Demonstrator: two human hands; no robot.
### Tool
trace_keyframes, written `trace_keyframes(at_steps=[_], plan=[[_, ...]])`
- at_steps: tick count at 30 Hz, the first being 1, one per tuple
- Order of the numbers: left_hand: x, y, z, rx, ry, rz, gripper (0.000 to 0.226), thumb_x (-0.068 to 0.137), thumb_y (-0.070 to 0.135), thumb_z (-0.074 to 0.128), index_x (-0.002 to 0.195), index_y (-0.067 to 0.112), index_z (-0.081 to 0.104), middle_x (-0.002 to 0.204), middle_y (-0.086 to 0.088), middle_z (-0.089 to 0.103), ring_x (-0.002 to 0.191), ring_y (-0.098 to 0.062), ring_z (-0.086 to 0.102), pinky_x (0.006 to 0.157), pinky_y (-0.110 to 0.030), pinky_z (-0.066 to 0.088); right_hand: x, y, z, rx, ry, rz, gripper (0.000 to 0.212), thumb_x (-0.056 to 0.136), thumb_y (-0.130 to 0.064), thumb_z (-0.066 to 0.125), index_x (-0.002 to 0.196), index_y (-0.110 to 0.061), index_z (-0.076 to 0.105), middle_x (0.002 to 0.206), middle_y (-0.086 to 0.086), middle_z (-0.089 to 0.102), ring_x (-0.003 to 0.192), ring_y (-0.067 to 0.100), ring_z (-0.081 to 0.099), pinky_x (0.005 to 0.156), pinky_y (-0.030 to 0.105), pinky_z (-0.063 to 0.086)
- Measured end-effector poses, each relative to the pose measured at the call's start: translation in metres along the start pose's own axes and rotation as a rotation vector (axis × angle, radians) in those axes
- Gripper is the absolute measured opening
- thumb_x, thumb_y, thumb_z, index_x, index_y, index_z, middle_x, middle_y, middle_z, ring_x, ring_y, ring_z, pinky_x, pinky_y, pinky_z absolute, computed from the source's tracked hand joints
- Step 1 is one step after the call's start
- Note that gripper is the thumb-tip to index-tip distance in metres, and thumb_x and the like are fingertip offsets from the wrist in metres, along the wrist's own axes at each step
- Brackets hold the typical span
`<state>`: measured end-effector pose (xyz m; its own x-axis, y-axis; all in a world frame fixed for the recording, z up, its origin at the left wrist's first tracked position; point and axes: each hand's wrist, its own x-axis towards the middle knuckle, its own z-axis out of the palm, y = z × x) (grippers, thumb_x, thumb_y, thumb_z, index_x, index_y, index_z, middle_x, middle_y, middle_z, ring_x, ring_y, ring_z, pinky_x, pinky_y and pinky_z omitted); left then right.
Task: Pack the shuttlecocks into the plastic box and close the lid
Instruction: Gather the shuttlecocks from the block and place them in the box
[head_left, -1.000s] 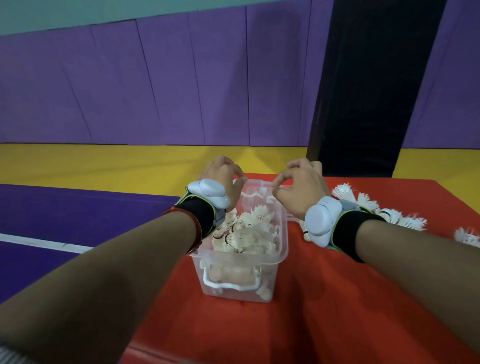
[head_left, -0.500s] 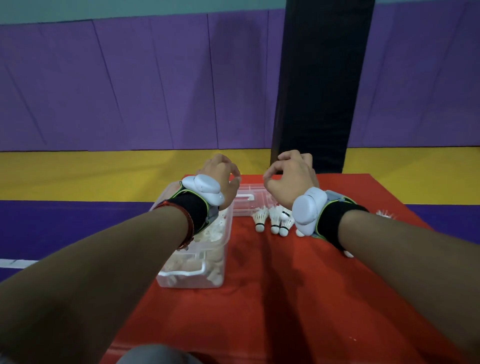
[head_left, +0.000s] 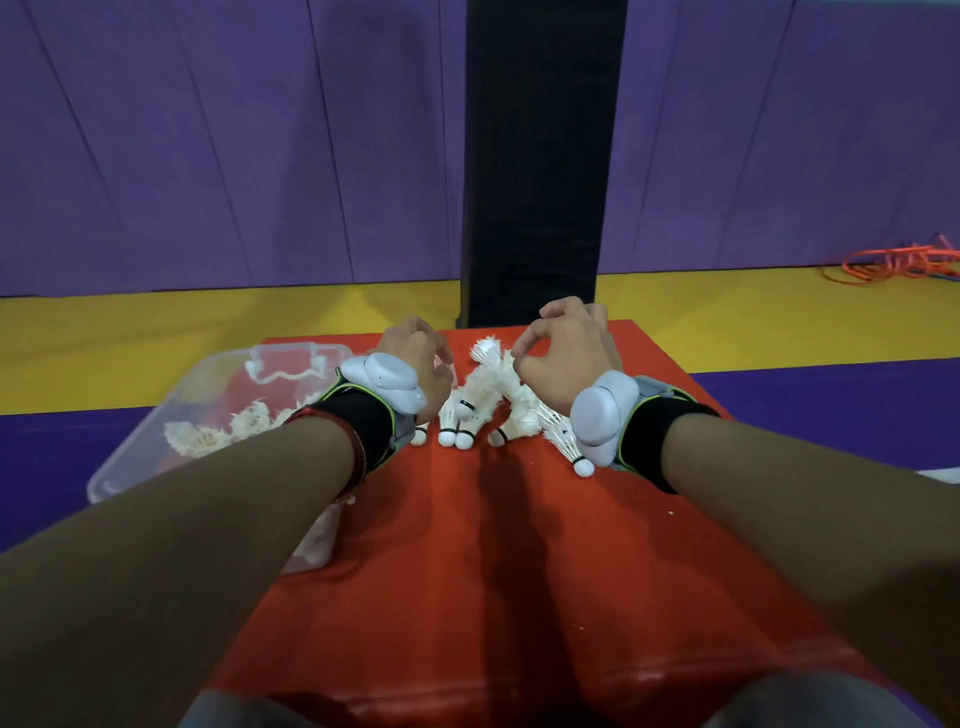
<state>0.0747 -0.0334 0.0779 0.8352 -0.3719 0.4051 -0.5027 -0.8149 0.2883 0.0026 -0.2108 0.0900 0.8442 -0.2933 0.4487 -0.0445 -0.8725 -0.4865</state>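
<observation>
On my left the plastic box (head_left: 156, 436) sits on the red desk (head_left: 493, 561), lid off and partly filled with shuttlecocks too jumbled to count. My left hand (head_left: 421, 364) and right hand (head_left: 563, 353) hover curled, grips holding nothing, over a loose pile (head_left: 488, 402) of roughly six shuttlecocks just right of the box. I judge packing about half done; I see no lid.

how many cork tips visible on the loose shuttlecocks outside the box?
5 or 6. One by the left hand wrist at; a pair at and; possibly one at; one higher at; one under the right wrist at. Hands may hide more.
</observation>
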Motion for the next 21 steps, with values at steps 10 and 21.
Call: trace_keyframes(at_steps=[10, 21], plan=[[0.012, 0.012, 0.044, 0.048, -0.152, -0.024, 0.028, 0.085, 0.015, 0.056, 0.109, 0.021, 0.068, 0.127, -0.003, 0.050, 0.115, -0.025, 0.053, 0.092, -0.032, 0.045, 0.002, 0.052, 0.016, -0.028, -0.042, 0.068, 0.015, 0.079, -0.022, 0.063, 0.074, -0.033, 0.071, 0.124, -0.009, 0.051, 0.119, 0.020, 0.039, 0.090, 0.036, 0.044], [0.027, -0.010, 0.097, 0.076, -0.189, -0.153, 0.035, 0.082, 0.021, 0.061, 0.114, 0.009, 0.053, 0.123, -0.008, 0.048, 0.106, -0.029, 0.052, 0.082, -0.035, 0.045, 0.009, 0.092, 0.069, -0.061, -0.151, 0.129, 0.014, 0.076, -0.025, 0.064, 0.084, -0.035, 0.071, 0.131, -0.009, 0.047, 0.123, 0.020, 0.036, 0.090, 0.036, 0.042]])
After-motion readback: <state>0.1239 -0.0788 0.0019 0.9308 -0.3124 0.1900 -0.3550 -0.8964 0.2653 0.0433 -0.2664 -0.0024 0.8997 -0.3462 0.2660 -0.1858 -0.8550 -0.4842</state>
